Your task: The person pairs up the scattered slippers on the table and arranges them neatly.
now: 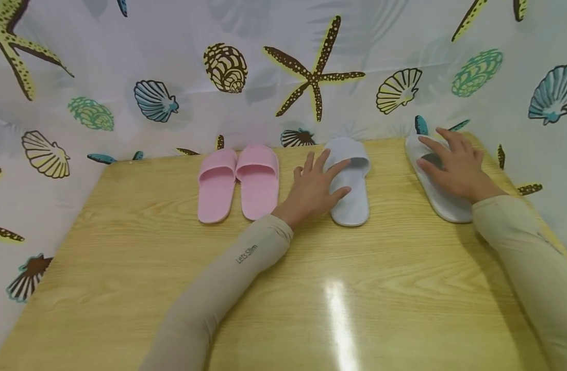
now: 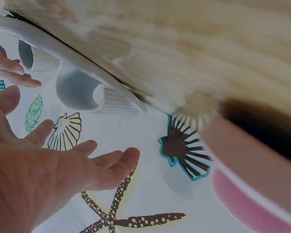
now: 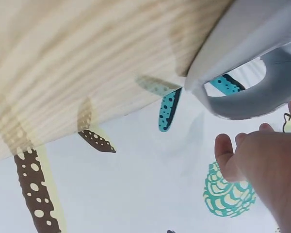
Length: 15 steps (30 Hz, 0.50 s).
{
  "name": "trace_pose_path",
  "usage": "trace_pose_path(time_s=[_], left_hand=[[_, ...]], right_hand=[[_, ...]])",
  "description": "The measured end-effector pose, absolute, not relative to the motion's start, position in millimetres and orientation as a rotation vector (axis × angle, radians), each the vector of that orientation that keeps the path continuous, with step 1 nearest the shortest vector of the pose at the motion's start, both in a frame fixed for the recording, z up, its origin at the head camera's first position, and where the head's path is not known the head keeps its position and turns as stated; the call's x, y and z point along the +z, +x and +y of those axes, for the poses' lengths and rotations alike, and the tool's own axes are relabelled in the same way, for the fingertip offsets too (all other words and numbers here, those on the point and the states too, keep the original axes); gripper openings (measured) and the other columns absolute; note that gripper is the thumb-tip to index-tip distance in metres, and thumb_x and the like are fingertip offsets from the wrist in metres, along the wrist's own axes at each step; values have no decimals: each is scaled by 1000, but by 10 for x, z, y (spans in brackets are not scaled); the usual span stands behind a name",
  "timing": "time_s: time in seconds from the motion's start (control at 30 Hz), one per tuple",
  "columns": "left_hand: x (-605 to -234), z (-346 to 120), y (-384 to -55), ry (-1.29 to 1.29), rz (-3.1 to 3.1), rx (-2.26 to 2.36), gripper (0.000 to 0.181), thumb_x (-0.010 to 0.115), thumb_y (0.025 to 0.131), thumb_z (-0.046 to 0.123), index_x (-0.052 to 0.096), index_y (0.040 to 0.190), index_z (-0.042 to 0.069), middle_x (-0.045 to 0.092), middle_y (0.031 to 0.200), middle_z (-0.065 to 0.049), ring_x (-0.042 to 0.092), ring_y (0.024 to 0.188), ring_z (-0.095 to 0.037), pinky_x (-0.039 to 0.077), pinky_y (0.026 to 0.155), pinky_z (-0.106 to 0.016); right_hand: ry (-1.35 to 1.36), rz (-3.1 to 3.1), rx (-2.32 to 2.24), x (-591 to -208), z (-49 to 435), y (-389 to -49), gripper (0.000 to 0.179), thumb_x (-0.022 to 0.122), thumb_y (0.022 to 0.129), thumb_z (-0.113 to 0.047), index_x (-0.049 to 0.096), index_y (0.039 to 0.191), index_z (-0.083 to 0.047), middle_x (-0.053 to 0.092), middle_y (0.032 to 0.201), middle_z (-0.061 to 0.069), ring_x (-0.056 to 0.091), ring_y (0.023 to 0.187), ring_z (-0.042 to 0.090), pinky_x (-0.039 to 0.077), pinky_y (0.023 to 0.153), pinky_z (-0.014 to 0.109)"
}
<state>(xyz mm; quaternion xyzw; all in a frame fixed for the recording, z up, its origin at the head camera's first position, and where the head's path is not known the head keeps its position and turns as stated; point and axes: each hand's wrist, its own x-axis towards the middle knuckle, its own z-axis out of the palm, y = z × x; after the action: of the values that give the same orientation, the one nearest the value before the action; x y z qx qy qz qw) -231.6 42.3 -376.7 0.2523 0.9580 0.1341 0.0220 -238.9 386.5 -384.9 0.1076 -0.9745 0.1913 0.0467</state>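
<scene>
In the head view, my left hand (image 1: 311, 190) spreads its fingers over the left side of a white slipper (image 1: 350, 206). The left wrist view has that hand (image 2: 53, 165) with its fingers extended, apart from the slipper's strap. Farther right, my right hand (image 1: 460, 167) is over the second white slipper (image 1: 452, 208), which lies at a slant and is partly covered by it. The right wrist view shows this hand (image 3: 271, 158) near the strap of the slipper (image 3: 233, 109), holding nothing. A gap of table separates the two white slippers.
A pair of pink slippers, left (image 1: 215, 198) and right (image 1: 259, 193), stands side by side left of my left hand. They lie on a wooden table (image 1: 126, 278). Behind it hangs a white cloth (image 1: 265, 26) printed with shells and starfish.
</scene>
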Motion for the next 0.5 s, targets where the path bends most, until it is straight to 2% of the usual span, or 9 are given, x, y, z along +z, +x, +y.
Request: trace_pose_path(time_s=[0.27, 0.5], left_hand=[[-3794, 561, -2442, 761, 2991, 392, 62, 44, 100, 59, 22, 156, 43, 11, 168, -6, 10, 154, -41, 26, 116, -62], [-3832, 620, -2611, 772, 3020, 360, 64, 45, 100, 58, 20, 157, 42, 7, 168, -7, 12, 153, -42, 32, 113, -59]], right_hand=[[260, -3051, 637, -3875, 3996, -2601, 67, 32, 104, -57, 22, 160, -21, -1, 166, 20, 0, 147, 58, 7, 98, 80], [268, -3153, 643, -3868, 4130, -2735, 69, 32, 104, -57, 16, 161, -22, -1, 167, 20, -4, 149, 56, 3, 100, 84]])
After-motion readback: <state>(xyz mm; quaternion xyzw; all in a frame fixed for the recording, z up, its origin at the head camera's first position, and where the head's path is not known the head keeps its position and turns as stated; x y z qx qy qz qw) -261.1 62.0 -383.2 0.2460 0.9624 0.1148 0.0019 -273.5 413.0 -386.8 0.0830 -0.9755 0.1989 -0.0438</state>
